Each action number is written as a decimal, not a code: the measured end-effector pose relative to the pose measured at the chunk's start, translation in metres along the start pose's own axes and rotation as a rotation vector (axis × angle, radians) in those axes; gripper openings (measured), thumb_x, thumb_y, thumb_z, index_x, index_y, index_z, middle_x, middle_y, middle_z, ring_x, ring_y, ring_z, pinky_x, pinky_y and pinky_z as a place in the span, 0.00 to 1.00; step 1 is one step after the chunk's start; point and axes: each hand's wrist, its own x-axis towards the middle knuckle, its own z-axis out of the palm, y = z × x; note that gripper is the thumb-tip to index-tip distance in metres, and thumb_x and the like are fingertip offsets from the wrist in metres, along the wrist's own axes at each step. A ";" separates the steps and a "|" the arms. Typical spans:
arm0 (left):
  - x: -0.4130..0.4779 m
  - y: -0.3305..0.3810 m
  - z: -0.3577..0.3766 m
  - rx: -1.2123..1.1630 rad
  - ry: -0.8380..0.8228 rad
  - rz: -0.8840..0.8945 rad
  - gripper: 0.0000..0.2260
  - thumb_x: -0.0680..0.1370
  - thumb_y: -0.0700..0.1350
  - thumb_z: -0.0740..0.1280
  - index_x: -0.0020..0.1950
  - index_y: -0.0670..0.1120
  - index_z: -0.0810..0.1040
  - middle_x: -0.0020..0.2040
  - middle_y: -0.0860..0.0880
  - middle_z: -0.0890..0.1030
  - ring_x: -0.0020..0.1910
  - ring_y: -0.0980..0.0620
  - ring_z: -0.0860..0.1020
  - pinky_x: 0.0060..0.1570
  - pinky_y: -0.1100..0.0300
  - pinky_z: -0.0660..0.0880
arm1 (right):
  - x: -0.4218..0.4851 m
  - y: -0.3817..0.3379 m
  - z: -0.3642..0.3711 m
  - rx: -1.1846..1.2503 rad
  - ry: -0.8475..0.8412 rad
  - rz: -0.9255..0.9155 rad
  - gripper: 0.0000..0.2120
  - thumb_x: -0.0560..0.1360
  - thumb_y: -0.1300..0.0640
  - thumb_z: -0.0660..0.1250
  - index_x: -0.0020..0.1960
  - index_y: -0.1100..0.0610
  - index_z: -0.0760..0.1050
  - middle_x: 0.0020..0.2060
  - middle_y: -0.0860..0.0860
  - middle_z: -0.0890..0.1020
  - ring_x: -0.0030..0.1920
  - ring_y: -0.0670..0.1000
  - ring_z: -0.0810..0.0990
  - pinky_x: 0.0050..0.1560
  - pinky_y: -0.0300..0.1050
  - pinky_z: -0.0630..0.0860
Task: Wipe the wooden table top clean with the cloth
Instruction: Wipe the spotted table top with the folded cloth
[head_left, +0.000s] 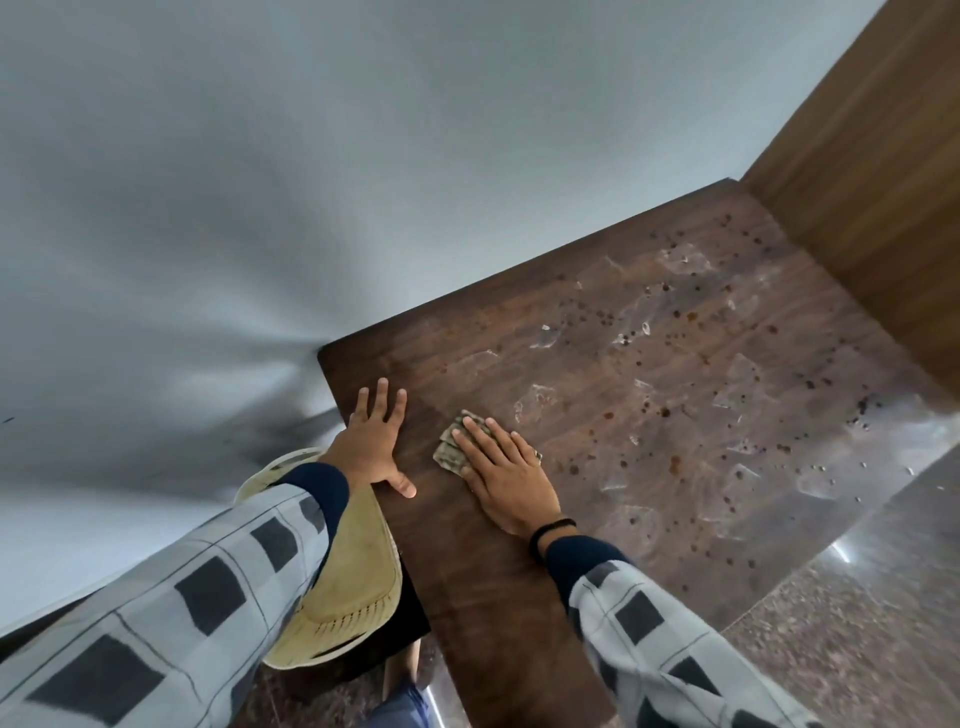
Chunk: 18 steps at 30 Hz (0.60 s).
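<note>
The right hand (506, 480) lies flat, fingers spread, pressing the folded cloth (457, 447) onto the bench (519, 597). The left hand (371, 447) rests open just beside it, holding nothing. Dark spots and smears, probably dried spills, lie far and right of the cloth.

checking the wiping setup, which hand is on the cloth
The right hand, wearing a black wristband, presses flat on the cloth; the left hand rests bare on the table top.

Looks like a home room, stained wooden table top (649, 364) under both hands, plain pale wall (363, 156) ahead, polished speckled stone floor (857, 623) to the right, tan plastic chair (353, 597) by the left arm
</note>
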 end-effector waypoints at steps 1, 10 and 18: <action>0.000 0.000 0.000 0.009 0.001 -0.001 0.71 0.58 0.64 0.81 0.79 0.50 0.29 0.75 0.46 0.23 0.76 0.37 0.29 0.75 0.39 0.52 | 0.002 -0.010 0.002 0.038 0.013 0.074 0.27 0.86 0.43 0.48 0.83 0.43 0.47 0.82 0.42 0.48 0.82 0.49 0.44 0.81 0.55 0.47; -0.009 0.001 -0.004 -0.057 0.011 0.022 0.70 0.59 0.61 0.82 0.79 0.50 0.30 0.76 0.48 0.24 0.77 0.41 0.29 0.76 0.39 0.54 | -0.003 0.006 0.003 -0.061 -0.005 -0.066 0.27 0.87 0.43 0.47 0.83 0.43 0.46 0.82 0.42 0.48 0.82 0.49 0.46 0.81 0.53 0.48; -0.009 -0.008 0.002 -0.075 0.053 0.003 0.72 0.58 0.68 0.79 0.78 0.46 0.28 0.76 0.45 0.23 0.73 0.39 0.24 0.75 0.39 0.51 | -0.012 -0.017 0.012 -0.011 0.005 0.074 0.27 0.86 0.43 0.44 0.83 0.42 0.43 0.82 0.42 0.45 0.82 0.49 0.43 0.81 0.52 0.41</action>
